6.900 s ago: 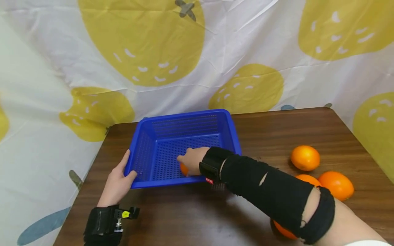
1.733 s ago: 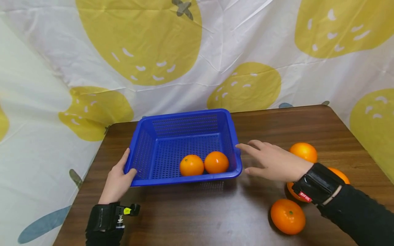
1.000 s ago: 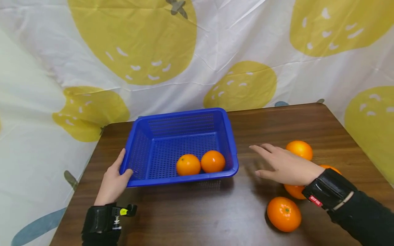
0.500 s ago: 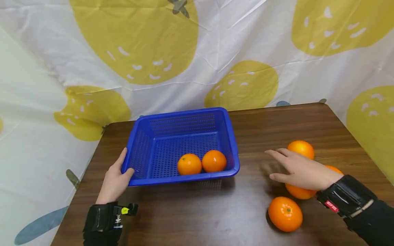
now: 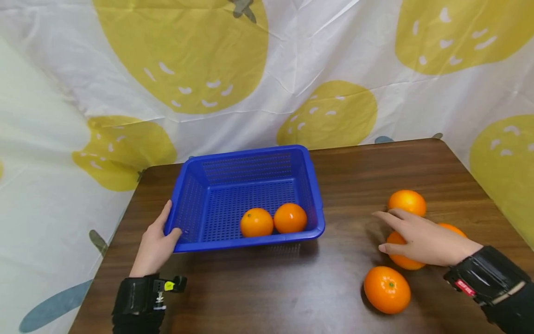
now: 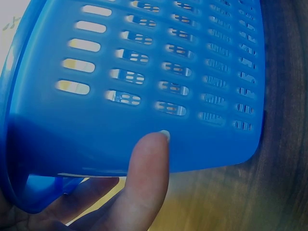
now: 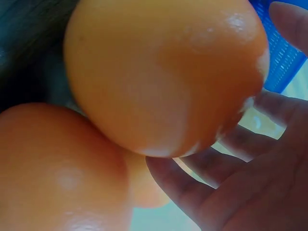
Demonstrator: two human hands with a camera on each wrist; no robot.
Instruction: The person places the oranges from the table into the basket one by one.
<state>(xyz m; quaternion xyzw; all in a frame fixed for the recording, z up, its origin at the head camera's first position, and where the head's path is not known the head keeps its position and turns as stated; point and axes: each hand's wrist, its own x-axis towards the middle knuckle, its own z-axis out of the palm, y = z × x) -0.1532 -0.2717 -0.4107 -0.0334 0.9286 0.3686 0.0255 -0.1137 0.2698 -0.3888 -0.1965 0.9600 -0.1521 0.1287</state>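
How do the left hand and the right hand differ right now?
The left hand holds the blue basket by its left end; the right hand is close by an orange on the table, with no closed grip. Whether it touches, I can't tell.

The left hand's thumb and fingers hold the rim; the right hand's fingers are spread.

Both have black wrist bands.
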